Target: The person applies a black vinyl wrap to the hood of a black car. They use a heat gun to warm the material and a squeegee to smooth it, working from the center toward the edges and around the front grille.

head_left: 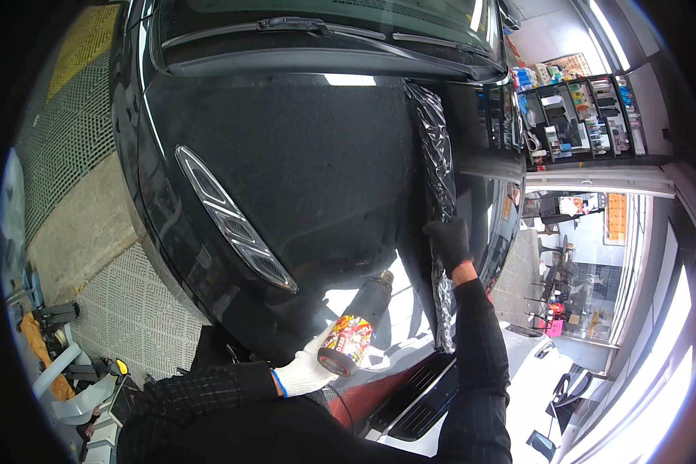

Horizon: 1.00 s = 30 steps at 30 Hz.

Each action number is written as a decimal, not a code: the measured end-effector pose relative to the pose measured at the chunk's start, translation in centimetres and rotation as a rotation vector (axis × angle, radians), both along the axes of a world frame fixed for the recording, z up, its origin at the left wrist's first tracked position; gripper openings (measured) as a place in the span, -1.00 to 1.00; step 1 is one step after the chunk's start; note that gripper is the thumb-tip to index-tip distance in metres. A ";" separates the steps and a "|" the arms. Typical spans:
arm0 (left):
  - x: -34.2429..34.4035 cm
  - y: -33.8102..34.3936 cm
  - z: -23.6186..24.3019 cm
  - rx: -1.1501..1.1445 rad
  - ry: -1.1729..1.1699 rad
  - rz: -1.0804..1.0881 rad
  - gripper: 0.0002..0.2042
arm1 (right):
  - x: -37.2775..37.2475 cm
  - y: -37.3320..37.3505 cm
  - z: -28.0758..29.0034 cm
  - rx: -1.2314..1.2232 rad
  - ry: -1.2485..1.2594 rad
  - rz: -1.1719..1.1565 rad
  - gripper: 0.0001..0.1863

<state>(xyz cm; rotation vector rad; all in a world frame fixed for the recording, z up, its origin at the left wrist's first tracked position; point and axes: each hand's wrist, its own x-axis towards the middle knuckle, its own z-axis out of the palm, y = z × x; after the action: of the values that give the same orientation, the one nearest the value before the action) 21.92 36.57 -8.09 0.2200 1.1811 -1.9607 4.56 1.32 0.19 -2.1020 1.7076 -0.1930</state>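
Observation:
A black car hood (301, 155) with a long silver-rimmed vent (232, 216) fills the middle of the head view. A crinkled, shiny strip of dark film (433, 139) runs lengthwise along the hood's right part. My right hand (448, 243), in a black glove, is closed on that film midway along it. My left hand (309, 367), in a white knit glove, grips a dark heat gun (348, 340) with a colourful patterned label, its nozzle angled up toward the film, a short distance from my right hand.
Grated floor mats (77, 155) lie at the left, with assorted gear (58, 359) lower down. At the right are shelves of bottles and boxes (580, 116) and a glass-walled area with furniture (564, 255). A white car (541, 394) stands at the lower right.

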 end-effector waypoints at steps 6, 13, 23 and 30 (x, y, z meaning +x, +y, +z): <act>0.7 0.7 0.2 -0.087 0.067 0.049 -0.49 | 0.0 0.7 1.1 0.098 -0.078 0.059 -0.81; 1.4 1.2 -0.1 -0.330 -0.208 -0.071 -0.50 | 0.6 0.5 2.2 0.066 -0.015 -0.022 -0.67; 3.7 1.3 4.2 -0.583 -0.419 -0.140 -0.59 | 3.6 2.3 1.3 -0.076 0.109 -0.224 -0.22; 5.1 0.8 5.5 -0.794 -1.038 -0.367 -0.60 | 5.6 -1.1 -1.5 -0.248 0.161 -0.258 -0.11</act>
<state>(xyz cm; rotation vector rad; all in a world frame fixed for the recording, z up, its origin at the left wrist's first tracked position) 27.04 37.41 -2.62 0.9200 -0.3268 -1.9971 10.19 0.22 -1.27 -2.1085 2.1487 -0.3352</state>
